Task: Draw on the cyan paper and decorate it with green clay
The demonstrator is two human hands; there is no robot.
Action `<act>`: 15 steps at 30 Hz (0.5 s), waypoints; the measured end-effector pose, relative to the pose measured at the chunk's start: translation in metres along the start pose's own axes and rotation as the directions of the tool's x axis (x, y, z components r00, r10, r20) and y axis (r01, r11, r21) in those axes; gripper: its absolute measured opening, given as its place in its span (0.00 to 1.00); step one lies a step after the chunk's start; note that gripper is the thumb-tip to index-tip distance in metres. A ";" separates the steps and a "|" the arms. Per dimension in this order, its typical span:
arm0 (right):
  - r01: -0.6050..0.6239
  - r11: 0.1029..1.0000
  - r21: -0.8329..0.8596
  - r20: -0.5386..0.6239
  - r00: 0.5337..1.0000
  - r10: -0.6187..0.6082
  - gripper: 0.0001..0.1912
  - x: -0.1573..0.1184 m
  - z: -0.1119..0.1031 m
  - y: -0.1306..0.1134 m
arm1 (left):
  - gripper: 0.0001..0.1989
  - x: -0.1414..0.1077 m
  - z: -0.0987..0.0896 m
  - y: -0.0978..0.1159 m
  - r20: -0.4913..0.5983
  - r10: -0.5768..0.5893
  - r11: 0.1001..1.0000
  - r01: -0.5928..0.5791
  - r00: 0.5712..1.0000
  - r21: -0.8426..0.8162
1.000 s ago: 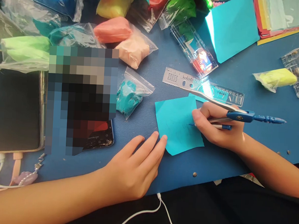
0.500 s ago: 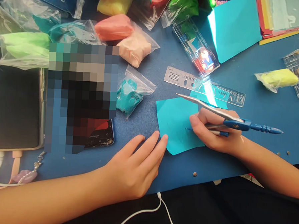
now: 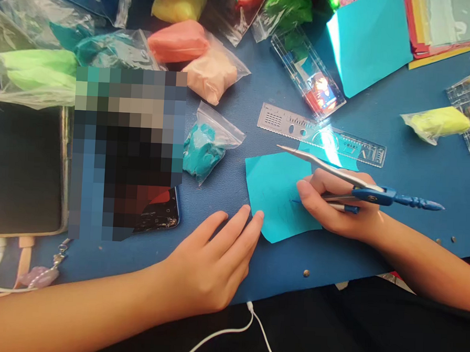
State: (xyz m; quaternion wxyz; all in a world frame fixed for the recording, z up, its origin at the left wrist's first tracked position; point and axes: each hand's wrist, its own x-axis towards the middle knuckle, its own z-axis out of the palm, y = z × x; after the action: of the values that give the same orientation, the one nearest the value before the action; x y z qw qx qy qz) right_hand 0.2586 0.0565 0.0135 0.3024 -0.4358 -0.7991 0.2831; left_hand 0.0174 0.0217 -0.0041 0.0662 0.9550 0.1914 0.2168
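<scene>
Currently: we pinch the compass point(image 3: 379, 196) in our right hand point(image 3: 341, 210); its marking tip point(image 3: 293, 201) points left, at the blue paper point(image 3: 276, 186) | our left hand point(image 3: 214, 264) lies loosely spread; fingertips point(image 3: 258, 217) at the paper's left edge | paper on table point(image 3: 277, 275)

Tabletop point(image 3: 226, 188): blue. Paper square point(image 3: 274, 183): turquoise, faint dark strokes. Compass point(image 3: 371, 195): silver legs, blue handle. Ruler point(image 3: 275, 120): clear, dark markings, rows of small dark slots at one end. Bagged clay lumps: coral point(image 3: 178, 40), peach point(image 3: 212, 72), teal point(image 3: 203, 149), pale green point(image 3: 38, 70), bright green point(image 3: 289, 10), yellow point(image 3: 181, 2), lemon yellow point(image 3: 442, 124). Larger sheet point(image 3: 371, 46): turquoise, white glare streak. Charm point(image 3: 39, 276): lilac. Earphone cord point(image 3: 219, 332): white. Trousers or other clothing point(image 3: 329, 333): black.
</scene>
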 end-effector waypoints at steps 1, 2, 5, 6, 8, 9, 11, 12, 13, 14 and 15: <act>0.003 1.000 -0.003 0.007 1.000 -0.003 0.20 0.000 0.000 0.000 | 0.11 0.000 0.001 0.000 0.001 0.000 1.000 0.000 1.000 0.001; 0.009 1.000 -0.008 0.014 1.000 -0.009 0.20 0.000 0.000 0.000 | 0.11 0.000 0.001 0.000 0.003 0.000 1.000 0.000 1.000 -0.001; 0.020 0.999 -0.032 0.026 0.999 -0.020 0.20 0.002 -0.002 -0.002 | 0.11 -0.001 0.001 0.000 0.008 -0.002 1.000 0.002 1.000 -0.004; 0.014 0.999 -0.052 0.017 1.000 -0.013 0.20 0.003 -0.002 -0.002 | 0.10 -0.001 0.000 -0.001 0.006 0.001 1.000 -0.001 1.000 -0.002; -0.008 0.997 -0.075 0.004 1.000 0.009 0.20 0.003 -0.003 -0.003 | 0.10 -0.001 -0.001 -0.001 -0.001 0.000 1.000 0.000 1.000 0.003; -0.020 0.998 -0.064 0.010 1.000 0.020 0.20 0.003 -0.002 -0.004 | 0.10 -0.001 -0.002 -0.001 -0.003 0.001 1.000 -0.001 1.000 0.005; -0.031 0.999 -0.030 0.028 0.999 0.032 0.19 0.002 -0.001 -0.004 | 0.10 -0.001 -0.003 -0.001 0.004 0.000 1.000 0.000 1.000 0.002; -0.031 0.999 -0.023 0.025 0.999 0.032 0.19 0.001 0.000 -0.004 | 0.11 -0.001 -0.003 -0.001 0.007 0.001 1.000 -0.001 1.000 0.003; -0.028 0.999 -0.027 0.013 0.999 0.029 0.19 0.001 0.001 -0.004 | 0.11 -0.001 -0.003 -0.001 0.008 0.004 1.000 -0.004 1.000 0.005; -0.025 0.999 -0.038 -0.002 1.000 0.025 0.19 0.000 0.002 -0.004 | 0.11 -0.001 -0.003 -0.001 0.008 0.006 1.000 -0.006 1.000 0.010; -0.023 0.998 -0.053 -0.012 1.000 0.022 0.20 0.000 0.002 -0.004 | 0.11 -0.001 -0.002 -0.001 0.004 0.007 1.000 -0.007 1.000 0.015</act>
State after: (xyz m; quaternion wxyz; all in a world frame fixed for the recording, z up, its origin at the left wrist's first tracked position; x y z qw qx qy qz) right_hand 0.2552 0.0548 0.0148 0.2920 -0.4542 -0.7996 0.2626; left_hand 0.0153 0.0224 -0.0025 0.0585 0.9565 0.1894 0.2139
